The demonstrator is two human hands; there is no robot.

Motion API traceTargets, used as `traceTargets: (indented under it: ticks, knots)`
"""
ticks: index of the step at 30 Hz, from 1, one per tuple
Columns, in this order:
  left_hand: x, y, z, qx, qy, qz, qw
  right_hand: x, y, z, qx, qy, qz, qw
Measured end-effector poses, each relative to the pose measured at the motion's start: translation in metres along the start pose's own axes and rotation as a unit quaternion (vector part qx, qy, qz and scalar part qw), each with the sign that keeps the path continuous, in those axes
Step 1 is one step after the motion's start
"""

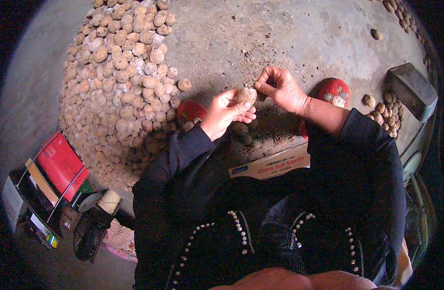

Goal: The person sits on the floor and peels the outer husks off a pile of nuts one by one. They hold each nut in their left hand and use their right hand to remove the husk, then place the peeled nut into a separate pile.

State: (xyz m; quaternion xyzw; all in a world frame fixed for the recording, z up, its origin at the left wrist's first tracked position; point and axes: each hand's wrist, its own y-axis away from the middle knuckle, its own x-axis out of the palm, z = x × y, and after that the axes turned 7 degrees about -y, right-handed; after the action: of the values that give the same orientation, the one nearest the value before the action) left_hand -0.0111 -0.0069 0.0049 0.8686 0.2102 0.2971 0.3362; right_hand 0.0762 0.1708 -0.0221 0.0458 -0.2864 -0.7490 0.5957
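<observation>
A roundish, light brown tuber or dried fruit (247, 96), its exact kind unclear, sits in my left hand (229, 112), held between thumb and fingers. Close to its right side is my right hand (281, 88), thumb and index finger pinched together; whether a small bit lies between the fingertips cannot be told. Crumbs and dark flakes (249, 69) lie on the concrete floor beyond my hands. Several similar round pieces (243, 132) rest in the shadow beneath my hands.
A large pile of the round pieces (117, 94) covers the floor at left. At right are a smaller heap (388, 112) and a grey rectangular container (414, 90). Red patterned shoes (333, 92) flank my hands. A printed cardboard box (270, 162) lies near me; a rack with a red packet (61, 163) stands lower left.
</observation>
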Motion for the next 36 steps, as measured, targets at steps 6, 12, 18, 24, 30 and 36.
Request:
traceTargets:
  ticks: [6, 12, 18, 24, 30, 36]
  knots:
    - [-0.001, 0.000, -0.002, -0.011, 0.029, 0.004, 1.000, -0.014, 0.002, -0.004, 0.039, -0.094, 0.038, 0.994]
    - [-0.004, -0.007, 0.010, 0.039, -0.124, 0.013, 0.991, -0.011, 0.004, 0.005, -0.029, -0.010, 0.210, 0.977]
    - [-0.010, -0.006, 0.024, 0.079, -0.298, 0.072, 0.949, -0.028, 0.004, 0.000, -0.092, 0.070, 0.272, 0.955]
    - [-0.079, -0.002, 0.042, 0.131, -0.454, -0.176, 0.864, -0.160, 0.087, 0.010, 0.068, 0.165, -0.187, 0.966]
    - [-0.137, 0.002, 0.056, 0.132, -0.554, -0.360, 0.739, -0.303, 0.279, -0.092, 0.153, 0.346, -0.361, 0.852]
    - [-0.147, -0.017, 0.056, 0.087, -0.621, -0.333, 0.704, -0.333, 0.307, -0.096, 0.234, 0.644, -0.231, 0.691]
